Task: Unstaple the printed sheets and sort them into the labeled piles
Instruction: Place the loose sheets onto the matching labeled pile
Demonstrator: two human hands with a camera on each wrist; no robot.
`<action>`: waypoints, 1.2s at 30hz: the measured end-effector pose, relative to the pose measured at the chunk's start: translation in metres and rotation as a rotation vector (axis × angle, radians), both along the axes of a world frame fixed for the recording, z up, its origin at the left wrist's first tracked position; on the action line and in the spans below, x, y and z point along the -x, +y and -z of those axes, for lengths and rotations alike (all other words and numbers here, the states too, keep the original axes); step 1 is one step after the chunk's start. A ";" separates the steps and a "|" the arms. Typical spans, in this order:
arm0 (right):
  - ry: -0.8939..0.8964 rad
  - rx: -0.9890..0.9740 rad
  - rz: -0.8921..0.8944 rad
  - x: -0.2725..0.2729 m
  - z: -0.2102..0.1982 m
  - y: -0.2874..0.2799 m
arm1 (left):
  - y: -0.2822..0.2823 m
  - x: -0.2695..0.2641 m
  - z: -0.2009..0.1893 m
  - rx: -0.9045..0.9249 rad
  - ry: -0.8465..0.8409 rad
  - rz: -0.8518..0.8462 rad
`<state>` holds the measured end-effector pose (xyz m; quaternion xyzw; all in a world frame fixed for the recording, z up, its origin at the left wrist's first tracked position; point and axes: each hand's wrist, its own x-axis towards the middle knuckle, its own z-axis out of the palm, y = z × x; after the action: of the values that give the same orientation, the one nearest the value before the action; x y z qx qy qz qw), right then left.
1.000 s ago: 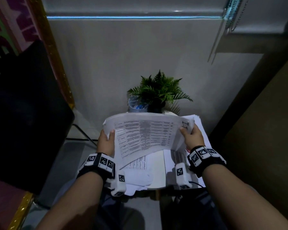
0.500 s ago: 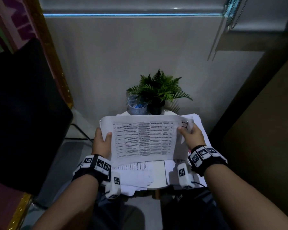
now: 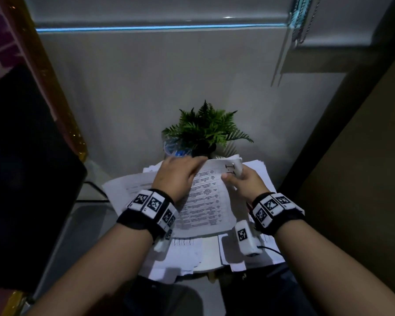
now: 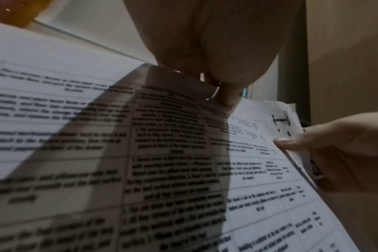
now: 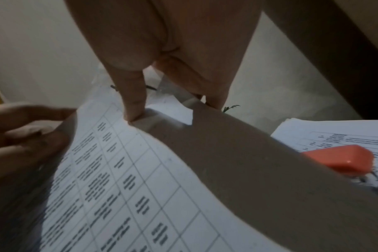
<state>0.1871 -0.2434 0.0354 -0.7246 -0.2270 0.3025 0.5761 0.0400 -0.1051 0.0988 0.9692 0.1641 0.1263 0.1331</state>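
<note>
I hold a stapled set of printed sheets (image 3: 205, 201) with a table of text above the small table. My right hand (image 3: 232, 176) pinches its top right corner, beside a handwritten mark (image 3: 229, 169); the thumb (image 5: 134, 105) presses on top and the fingers lie behind. My left hand (image 3: 192, 163) reaches across the top edge toward that corner. Its fingertips (image 4: 227, 97) grip the top edge of the sheets (image 4: 183, 153), close to the right hand (image 4: 334, 146). An orange stapler-like tool (image 5: 339, 160) lies on a paper pile at the right.
Paper piles cover the small white round table (image 3: 209, 254): one at the left (image 3: 123, 188), one at the right (image 3: 260, 169), more in front (image 3: 176, 258). A potted fern (image 3: 205, 128) and a clear cup (image 3: 173, 149) stand at the back. A black chair (image 3: 21, 179) is left.
My left hand left the sheets' left edge and moved right along the top toward the right corner. The sheets dropped lower and swung; the right hand kept its corner.
</note>
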 end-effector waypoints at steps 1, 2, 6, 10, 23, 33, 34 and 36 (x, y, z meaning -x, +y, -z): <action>0.006 0.011 0.001 -0.005 0.003 0.000 | 0.000 -0.003 0.003 0.037 -0.003 0.004; -0.004 0.033 0.014 -0.010 0.006 -0.001 | 0.002 -0.006 0.007 0.076 -0.009 -0.003; -0.223 0.398 0.232 -0.042 0.031 -0.012 | 0.011 -0.011 0.025 0.150 -0.005 -0.080; -0.280 0.861 0.053 -0.058 0.061 -0.020 | 0.015 -0.013 0.029 0.134 -0.011 -0.129; -0.113 0.788 0.179 -0.051 0.067 -0.018 | 0.011 0.006 0.028 0.199 -0.193 -0.179; 0.267 -0.330 0.303 -0.013 -0.050 -0.015 | -0.001 0.025 0.009 0.225 -0.338 -0.157; 0.268 -0.392 0.289 -0.009 -0.058 -0.014 | -0.003 0.028 0.005 0.218 -0.348 -0.151; 0.240 -0.428 0.297 -0.001 -0.073 -0.011 | -0.008 0.032 -0.001 0.200 -0.376 -0.137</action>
<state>0.1882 -0.2544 0.1081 -0.5711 -0.1073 0.2435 0.7766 0.0078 -0.1132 0.0999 0.8972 0.2136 0.2965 0.2480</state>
